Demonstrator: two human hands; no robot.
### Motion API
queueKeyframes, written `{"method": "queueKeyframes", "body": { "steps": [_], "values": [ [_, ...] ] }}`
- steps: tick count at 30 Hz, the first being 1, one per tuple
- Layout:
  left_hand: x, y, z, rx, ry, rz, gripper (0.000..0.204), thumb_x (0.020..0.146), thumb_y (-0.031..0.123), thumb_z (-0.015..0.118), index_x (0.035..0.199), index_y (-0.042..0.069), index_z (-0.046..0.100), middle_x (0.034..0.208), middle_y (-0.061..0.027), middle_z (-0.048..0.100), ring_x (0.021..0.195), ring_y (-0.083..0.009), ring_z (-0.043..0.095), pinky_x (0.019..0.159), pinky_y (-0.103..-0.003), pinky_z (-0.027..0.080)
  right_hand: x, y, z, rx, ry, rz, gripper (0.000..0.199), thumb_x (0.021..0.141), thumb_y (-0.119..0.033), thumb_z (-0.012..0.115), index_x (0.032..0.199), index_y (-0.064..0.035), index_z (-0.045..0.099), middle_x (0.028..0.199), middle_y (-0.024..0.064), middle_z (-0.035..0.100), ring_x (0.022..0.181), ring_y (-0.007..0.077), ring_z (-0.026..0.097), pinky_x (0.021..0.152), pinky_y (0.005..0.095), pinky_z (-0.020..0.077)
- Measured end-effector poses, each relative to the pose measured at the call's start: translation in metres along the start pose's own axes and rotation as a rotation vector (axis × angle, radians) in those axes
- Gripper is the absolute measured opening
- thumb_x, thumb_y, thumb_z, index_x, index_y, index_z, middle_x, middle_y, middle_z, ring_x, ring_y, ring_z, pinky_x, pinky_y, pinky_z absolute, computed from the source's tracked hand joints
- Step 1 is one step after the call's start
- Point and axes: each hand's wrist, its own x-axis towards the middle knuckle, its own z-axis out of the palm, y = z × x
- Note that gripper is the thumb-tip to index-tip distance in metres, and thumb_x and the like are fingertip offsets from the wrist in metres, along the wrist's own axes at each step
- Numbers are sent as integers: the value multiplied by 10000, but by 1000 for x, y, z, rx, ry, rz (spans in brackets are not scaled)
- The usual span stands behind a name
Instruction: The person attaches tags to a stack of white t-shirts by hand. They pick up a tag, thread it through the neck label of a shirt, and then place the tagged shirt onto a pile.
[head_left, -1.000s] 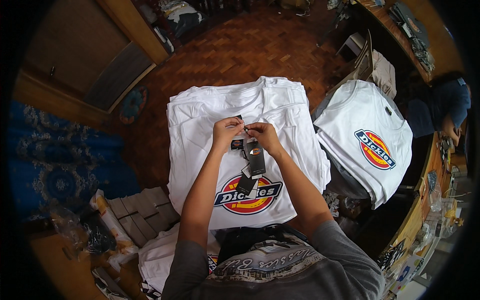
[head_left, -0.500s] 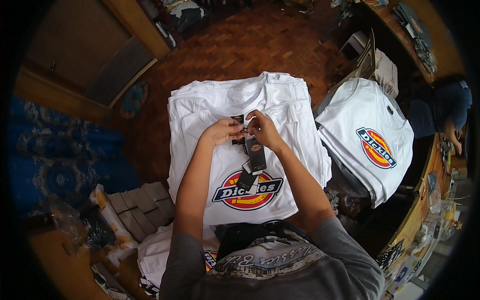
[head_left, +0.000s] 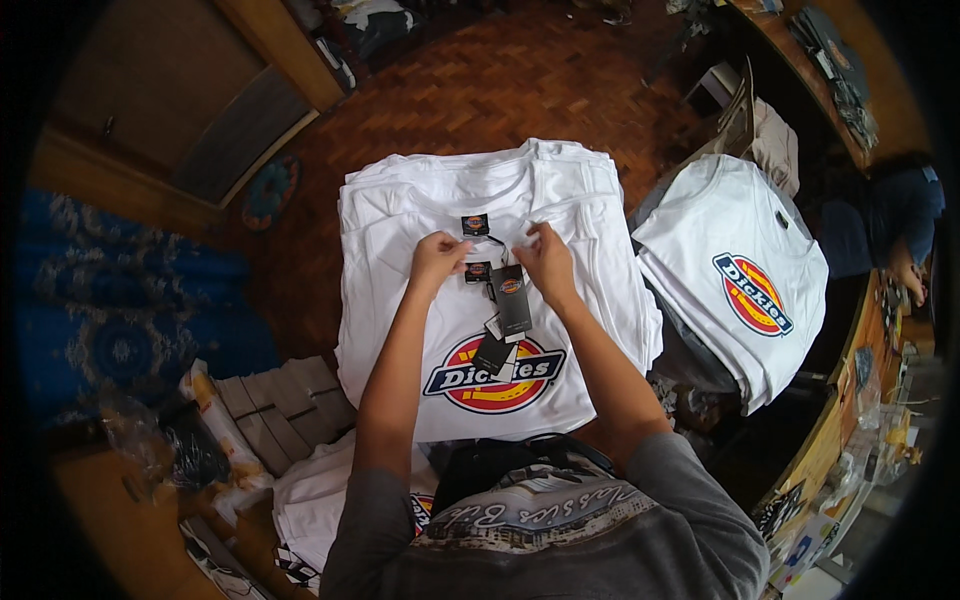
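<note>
A white T-shirt (head_left: 395, 310) with a red, yellow and blue oval print lies on top of a thick stack before me. At its neckline, my left hand (head_left: 438, 260) pinches the cloth left of the black neck labels (head_left: 474, 224). My right hand (head_left: 546, 264), fingers curled and pressed together, grips the neckline on the other side. Between the hands, a dark hang tag (head_left: 512, 305) hangs on a black cord over the shirt front. Smaller black and white tags (head_left: 494, 355) overlap the print below it.
Another pile of white T-shirts (head_left: 700, 220) sits on the right, near a wooden counter (head_left: 815, 440) with plastic bags. Grey folded bundles (head_left: 285, 410) and more white shirts (head_left: 310, 500) are at lower left. A person's hand (head_left: 910, 280) shows at far right.
My hands have moved apart from the cord and labels to either side of the neckline. Both neck labels now show between them. The hang tag stays on the shirt front.
</note>
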Motion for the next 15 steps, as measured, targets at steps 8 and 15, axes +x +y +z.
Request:
{"method": "queueKeyframes", "body": {
  "steps": [8, 15],
  "values": [
    [-109, -72, -33, 431, 744, 416, 258, 634, 82, 629, 844, 36, 485, 756, -96, 519, 730, -230, 499, 661, -340, 385, -36, 0, 6, -82, -344, 40, 554, 656, -122, 579, 1125, -171, 290, 745, 183, 557, 740, 366, 536, 615, 432, 412],
    [-219, -140, -46, 711, 833, 91, 440, 617, 123, 648, 975, 22, 413, 903, -137, 455, 853, -287, 454, 757, -352, 353, 33, -55, -125, -515, 358, -455, 500, 637, -127, 601, 1093, -97, 398, 914, 156, 493, 837, 329, 483, 685, 376, 408]
  ]
}}
